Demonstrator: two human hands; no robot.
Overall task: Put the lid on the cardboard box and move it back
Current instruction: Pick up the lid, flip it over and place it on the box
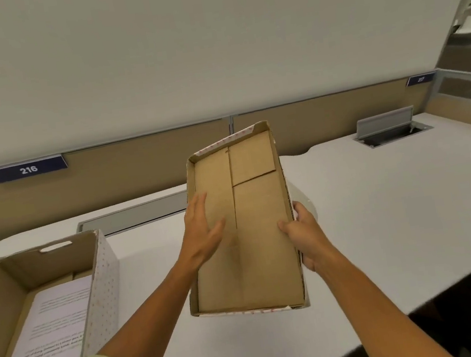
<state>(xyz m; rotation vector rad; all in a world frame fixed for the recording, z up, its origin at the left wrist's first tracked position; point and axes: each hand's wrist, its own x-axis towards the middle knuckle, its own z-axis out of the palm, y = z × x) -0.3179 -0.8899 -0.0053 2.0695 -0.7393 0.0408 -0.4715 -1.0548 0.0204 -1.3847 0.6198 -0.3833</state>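
The cardboard lid (262, 235) is held up in the air over the desk, its brown inside facing me and its dotted white rim showing at the edges. My right hand (304, 235) grips its right rim, thumb inside. My left hand (203, 228) lies flat with fingers spread against the lid's inner left part. The open cardboard box (102, 275), white with small dots outside, stands at the lower left with printed paper sheets (52, 328) inside and a handle slot in its far wall.
The white desk (385, 217) runs to a beige partition with number plates 216 (28, 169) and another further right. An open cable hatch (392, 129) sits at the back right, a closed grey one (133, 215) behind the box. The desk's front edge drops off at the lower right.
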